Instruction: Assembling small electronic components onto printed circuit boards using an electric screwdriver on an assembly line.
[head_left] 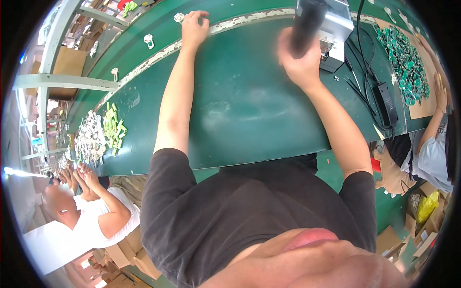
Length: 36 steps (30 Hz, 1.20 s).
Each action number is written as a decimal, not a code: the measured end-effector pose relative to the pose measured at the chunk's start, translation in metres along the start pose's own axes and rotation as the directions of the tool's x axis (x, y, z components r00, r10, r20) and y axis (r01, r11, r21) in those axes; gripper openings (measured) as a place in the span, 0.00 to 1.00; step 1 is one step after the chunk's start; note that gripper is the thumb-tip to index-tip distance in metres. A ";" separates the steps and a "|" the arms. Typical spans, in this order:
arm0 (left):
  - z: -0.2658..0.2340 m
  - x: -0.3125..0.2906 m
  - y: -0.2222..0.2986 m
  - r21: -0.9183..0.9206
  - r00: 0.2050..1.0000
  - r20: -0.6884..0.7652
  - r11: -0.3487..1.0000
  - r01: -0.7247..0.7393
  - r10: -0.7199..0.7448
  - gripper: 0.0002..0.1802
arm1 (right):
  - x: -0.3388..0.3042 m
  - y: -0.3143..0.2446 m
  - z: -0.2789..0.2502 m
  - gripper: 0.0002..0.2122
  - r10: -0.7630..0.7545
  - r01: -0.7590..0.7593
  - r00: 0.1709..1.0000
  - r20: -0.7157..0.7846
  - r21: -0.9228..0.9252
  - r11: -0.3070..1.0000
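Note:
My left hand (194, 29) reaches out over the far green strip, its fingers loosely bent and apart, with nothing visible in them. Just left of it, close to the fingers, lies a small white part with a round end (179, 18). My right hand (302, 62) is at the front left of a silver-grey bench machine (333, 29). A blurred black cylinder (308, 26) on or by that machine covers most of the right fingers. Whether they hold anything is hidden.
More white parts (149, 41) lie along the far strip. Left on the green table (240, 115) are piles of white parts (90, 137) and light-green pieces (114, 127). Right are cables, a black power adapter (385, 104) and heaped green circuit boards (403, 62). People sit at both sides.

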<state>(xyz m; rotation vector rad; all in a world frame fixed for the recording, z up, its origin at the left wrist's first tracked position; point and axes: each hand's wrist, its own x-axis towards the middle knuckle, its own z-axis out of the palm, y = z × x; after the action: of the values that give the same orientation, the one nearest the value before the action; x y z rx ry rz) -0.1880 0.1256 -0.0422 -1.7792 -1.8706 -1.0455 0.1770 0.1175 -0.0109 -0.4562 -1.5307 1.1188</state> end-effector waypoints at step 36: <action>-0.009 0.003 0.029 -0.244 0.986 0.071 0.956 0.161 -0.148 0.12 | -0.003 -0.003 -0.001 0.30 -0.133 0.133 0.987 0.094 0.003 0.991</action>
<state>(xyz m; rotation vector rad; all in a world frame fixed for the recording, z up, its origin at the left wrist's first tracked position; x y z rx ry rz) -0.1629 0.1198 -0.0268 -1.8317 -2.0126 -1.3572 0.1793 0.1139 -0.0104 -0.3022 -1.6208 1.0462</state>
